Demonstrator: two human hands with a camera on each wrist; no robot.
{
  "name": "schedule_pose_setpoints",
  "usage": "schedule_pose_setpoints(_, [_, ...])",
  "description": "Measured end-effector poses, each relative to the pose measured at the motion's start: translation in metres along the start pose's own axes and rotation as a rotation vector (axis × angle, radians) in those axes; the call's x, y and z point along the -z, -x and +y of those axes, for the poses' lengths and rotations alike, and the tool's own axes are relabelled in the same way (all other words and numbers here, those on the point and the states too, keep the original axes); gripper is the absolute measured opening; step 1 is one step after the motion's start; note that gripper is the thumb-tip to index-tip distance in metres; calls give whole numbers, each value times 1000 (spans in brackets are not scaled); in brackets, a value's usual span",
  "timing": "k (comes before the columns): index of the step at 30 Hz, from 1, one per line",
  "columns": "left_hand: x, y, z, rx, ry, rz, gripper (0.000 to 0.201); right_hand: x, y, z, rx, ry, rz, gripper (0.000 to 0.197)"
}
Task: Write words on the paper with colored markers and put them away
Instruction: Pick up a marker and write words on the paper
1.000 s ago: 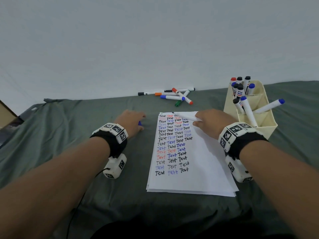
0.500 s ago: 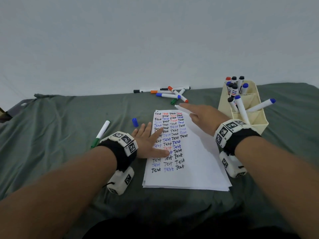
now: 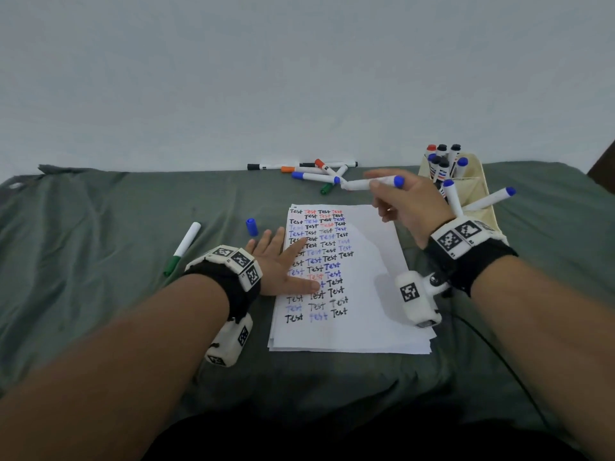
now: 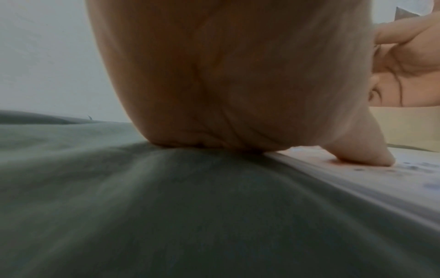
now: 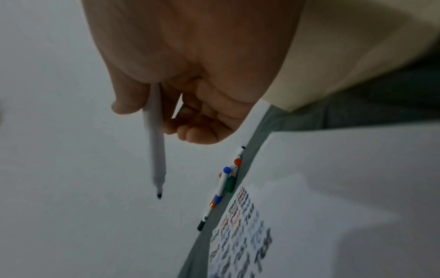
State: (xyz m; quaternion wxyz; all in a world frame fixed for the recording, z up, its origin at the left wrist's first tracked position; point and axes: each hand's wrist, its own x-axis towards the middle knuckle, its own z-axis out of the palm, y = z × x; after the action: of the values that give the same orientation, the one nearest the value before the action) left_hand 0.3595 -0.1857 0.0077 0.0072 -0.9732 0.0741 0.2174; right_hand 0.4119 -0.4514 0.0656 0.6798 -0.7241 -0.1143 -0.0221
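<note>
Both: left hand (image 3: pixel 279 261) flat on paper (image 3: pixel 376 294) edge, right hand (image 3: pixel 406 207) lifting marker (image 3: pixel 362 184).

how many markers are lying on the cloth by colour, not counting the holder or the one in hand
black markers: 2
green markers: 2
blue marker: 1
orange marker: 1
red marker: 1
total: 7

Green sheet (image 3: pixel 100 294): paper (image 3: pixel 372 294), markers (image 3: pixel 309 171), organizer (image 3: pixel 482 207).
</note>
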Motion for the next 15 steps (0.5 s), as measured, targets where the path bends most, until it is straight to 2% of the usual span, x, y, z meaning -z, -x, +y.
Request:
schedule_pose_setpoints(2, [0, 0, 0, 7, 5, -4, 115, -2, 3, 2, -117, -237, 24, 25])
schedule_pose_setpoints(5, [1, 0, 0, 12, 11, -14, 115, -10, 8, 12, -247, -448, 59, 37])
schedule_pose_setpoints(8, [1, 0, 0, 14, 13, -9, 116, -16, 16, 29, -345, -564, 148, 32])
schedule_pose_setpoints(11, [1, 0, 1, 17, 8, -5, 116, -18, 25, 46, -344, -567, 101, 9])
schedule_pose_setpoints(15, [1, 0, 0, 17, 14, -8, 116, -16, 32, 56, -234, -420, 1, 35])
